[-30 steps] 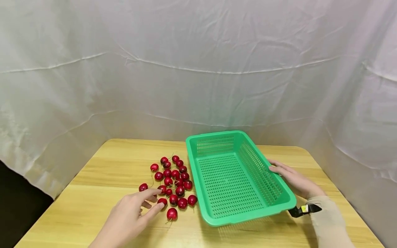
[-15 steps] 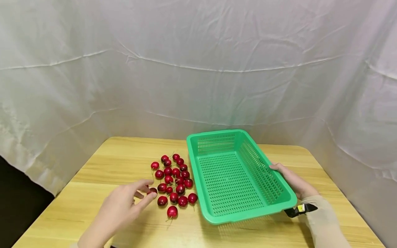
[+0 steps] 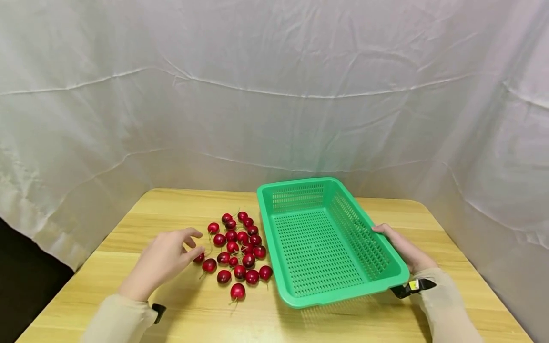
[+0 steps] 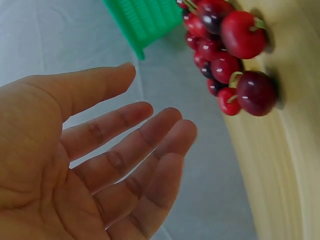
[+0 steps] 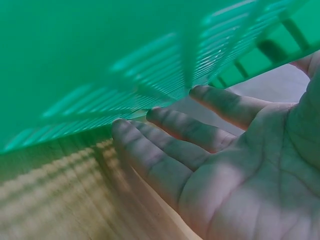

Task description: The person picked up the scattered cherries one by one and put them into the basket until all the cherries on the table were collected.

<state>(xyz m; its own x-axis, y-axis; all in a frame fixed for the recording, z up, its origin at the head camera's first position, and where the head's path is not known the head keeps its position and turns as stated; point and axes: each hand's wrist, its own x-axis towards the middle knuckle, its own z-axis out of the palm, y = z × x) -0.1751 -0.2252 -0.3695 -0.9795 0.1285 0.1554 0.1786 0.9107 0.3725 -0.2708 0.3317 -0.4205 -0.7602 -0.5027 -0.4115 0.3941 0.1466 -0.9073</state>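
Note:
Several dark red cherries with stems [image 3: 231,247] lie in a loose cluster on the wooden table, left of the green plastic basket [image 3: 274,267]. My left hand [image 3: 165,255] hovers at the cluster's left edge, its thumb beside a partly hidden cherry [image 3: 198,258]. In the left wrist view the left hand's fingers [image 4: 115,157] are loosely bent and hold nothing. My right hand [image 3: 403,247] holds the basket's right side, thumb at the rim. In the right wrist view its fingers [image 5: 172,150] extend beneath the perforated plastic and touch it. The basket is tilted, with no cherries inside.
A pale wrinkled cloth [image 3: 274,128] hangs behind and beside the table [image 3: 137,228]. A shadow falls on the wood under the basket's near edge. Black straps sit at both wrists, over light sleeves.
My left hand has drawn back leftward from the cherries, uncovering one at the cluster's left. The right hand's fingers have slipped lower behind the basket's side, leaving the thumb at its rim.

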